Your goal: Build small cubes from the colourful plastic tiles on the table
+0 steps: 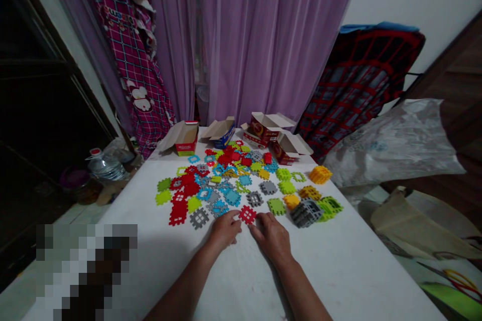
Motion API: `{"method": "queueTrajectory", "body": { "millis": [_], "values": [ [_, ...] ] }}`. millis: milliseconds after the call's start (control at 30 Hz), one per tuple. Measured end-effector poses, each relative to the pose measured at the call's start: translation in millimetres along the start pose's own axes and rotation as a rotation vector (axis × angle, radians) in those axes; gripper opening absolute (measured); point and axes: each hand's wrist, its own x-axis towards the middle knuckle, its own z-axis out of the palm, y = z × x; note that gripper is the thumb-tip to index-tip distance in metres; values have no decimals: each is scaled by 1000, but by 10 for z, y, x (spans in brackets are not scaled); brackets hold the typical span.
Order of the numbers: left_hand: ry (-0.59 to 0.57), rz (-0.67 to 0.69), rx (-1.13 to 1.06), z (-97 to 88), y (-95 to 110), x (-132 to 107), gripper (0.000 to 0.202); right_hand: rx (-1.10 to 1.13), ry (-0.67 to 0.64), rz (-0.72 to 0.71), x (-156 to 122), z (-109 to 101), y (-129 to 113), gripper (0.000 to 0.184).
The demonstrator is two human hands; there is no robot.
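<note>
Many flat plastic interlocking tiles in red, blue, green, yellow and grey lie spread over a white table (339,266). My left hand (225,230) and my right hand (271,235) rest on the table side by side, fingers curled. Between their fingertips sits a red tile (247,214), which both hands touch at its near edge. A grey cube built of tiles (306,212) stands right of my right hand, with a green cube (330,207) beside it. A yellow cube (320,174) and another yellow cube (309,192) lie farther back on the right.
Several opened cardboard boxes (265,128) line the table's far edge before a purple curtain (244,35). A water bottle (105,165) stands left of the table. A clear plastic bag (395,143) and a red-black patterned cloth (361,80) are at the right. A pixelated patch covers the lower left.
</note>
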Motion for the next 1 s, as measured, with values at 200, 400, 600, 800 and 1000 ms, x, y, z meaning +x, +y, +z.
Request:
{"method": "queueTrajectory", "body": {
  "millis": [200,400,600,800,1000],
  "values": [
    [-36,26,13,28,40,38,49,37,49,-43,-61,30,55,22],
    [-46,48,65,86,56,62,48,75,57,76,-101,0,21,27],
    [-59,51,89,75,60,55,51,-75,45,118,-77,-83,-14,35],
    [-78,61,154,102,166,11,54,-57,28,158,-155,-115,-27,25],
    [-121,78,178,239,291,55,55,-79,78,292,-215,-155,-65,27]
  ]
}}
